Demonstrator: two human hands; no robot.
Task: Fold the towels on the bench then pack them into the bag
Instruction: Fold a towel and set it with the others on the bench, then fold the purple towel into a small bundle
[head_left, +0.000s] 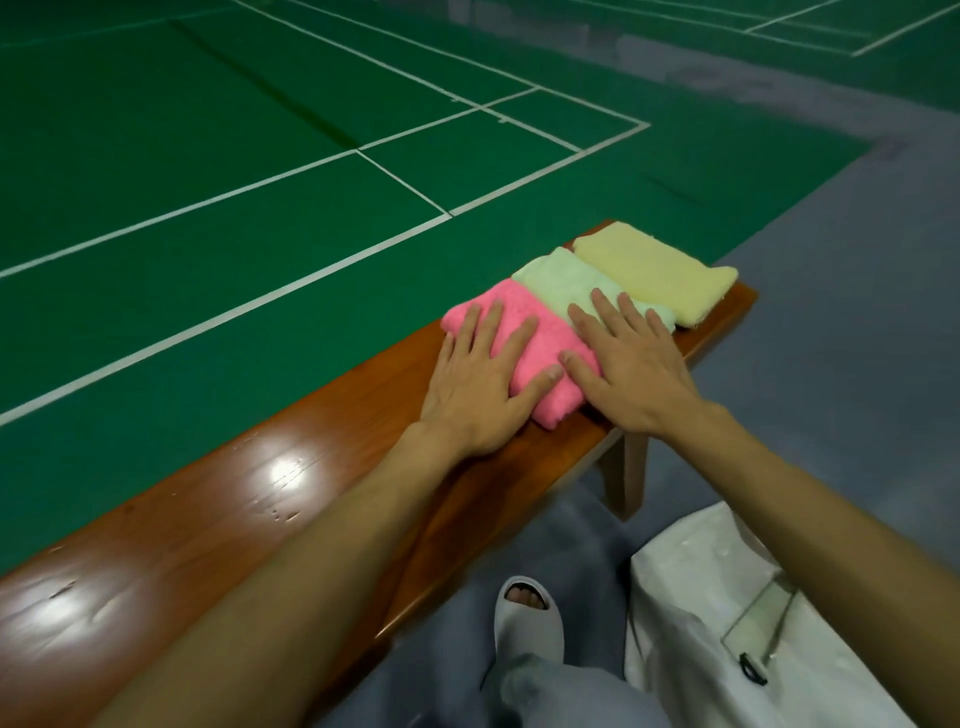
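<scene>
- Nearest: a foot in a pale open-toe slipper (527, 618) on the grey floor (831, 364), with a grey trouser leg (540, 691) below it.
- White bag (691, 587) on the floor just right of the slipper, beside the bench, with a clear pocket on its face.
- Glossy brown wooden bench (208, 519) runs from near left to far right; one leg shows under its far end.
- Left hand (478, 384): flat, fingers spread, pressing the left part of the folded pink towel (540, 340); heel on the wood.
- Right hand (628, 369): flat, fingers straight, thumb on the pink towel, fingertips reaching onto the folded pale green towel (561, 278).
- Pink, green and folded pale yellow towel (654, 270) lie in a row, edges touching, at the bench's far end.
- Beyond: green court floor (208, 156) with white lines.
</scene>
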